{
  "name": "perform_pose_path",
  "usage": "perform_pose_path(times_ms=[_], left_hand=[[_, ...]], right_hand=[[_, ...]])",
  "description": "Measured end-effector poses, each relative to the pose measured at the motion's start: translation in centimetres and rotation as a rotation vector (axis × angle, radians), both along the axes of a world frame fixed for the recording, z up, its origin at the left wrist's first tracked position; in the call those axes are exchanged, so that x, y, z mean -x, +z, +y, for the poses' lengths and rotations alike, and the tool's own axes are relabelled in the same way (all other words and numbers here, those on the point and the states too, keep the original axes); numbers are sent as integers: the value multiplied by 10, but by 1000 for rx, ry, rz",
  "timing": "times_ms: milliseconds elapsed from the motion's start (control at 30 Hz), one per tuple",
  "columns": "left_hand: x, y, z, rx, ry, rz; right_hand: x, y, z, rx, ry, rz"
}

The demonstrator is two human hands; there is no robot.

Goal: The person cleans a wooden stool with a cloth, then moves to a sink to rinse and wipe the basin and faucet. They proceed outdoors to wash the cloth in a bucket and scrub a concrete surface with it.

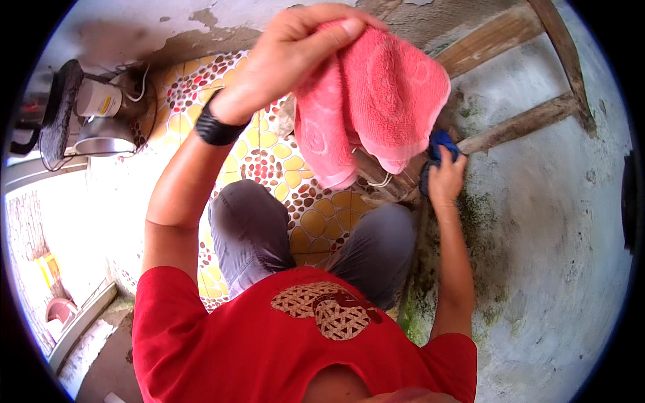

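Observation:
A pink terry towel point(385, 95) hangs folded from my left hand point(302, 53), pinched between thumb and fingers. It is raised in front of me, above the floor and beyond my knees. Low by the wall on the right, my right hand point(446, 179) has its fingers around a blue item point(442, 140), partly covered by the hand. That item looks soft, like cloth, though its exact kind cannot be made out. Beneath the towel, partly hidden by it, are wooden pieces point(385, 184) with a loop of white cord point(380, 180).
A wooden frame point(519, 123) leans against the stained, mossy wall point(549, 201) on the right. Pebble-patterned tiles point(317, 216) cover the floor. To the left are a metal pot point(106, 136), a white container point(99, 98) and a bright doorway with a raised sill point(83, 327).

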State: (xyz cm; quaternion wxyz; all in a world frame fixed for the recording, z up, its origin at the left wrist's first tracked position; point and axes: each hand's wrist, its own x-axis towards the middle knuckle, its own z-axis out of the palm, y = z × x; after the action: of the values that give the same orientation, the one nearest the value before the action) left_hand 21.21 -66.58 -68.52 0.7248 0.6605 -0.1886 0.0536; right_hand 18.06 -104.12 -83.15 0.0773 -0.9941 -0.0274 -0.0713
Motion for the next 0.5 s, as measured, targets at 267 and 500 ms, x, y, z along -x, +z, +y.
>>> perform_pose_path(times_ms=[267,500], left_hand=[[-10,-38,-51,-360,15,-18],[-6,-16,-31,-328,37,36]], right_hand=[[30,11,53,-285,604,640],[7,66,-18,-1074,205,536]])
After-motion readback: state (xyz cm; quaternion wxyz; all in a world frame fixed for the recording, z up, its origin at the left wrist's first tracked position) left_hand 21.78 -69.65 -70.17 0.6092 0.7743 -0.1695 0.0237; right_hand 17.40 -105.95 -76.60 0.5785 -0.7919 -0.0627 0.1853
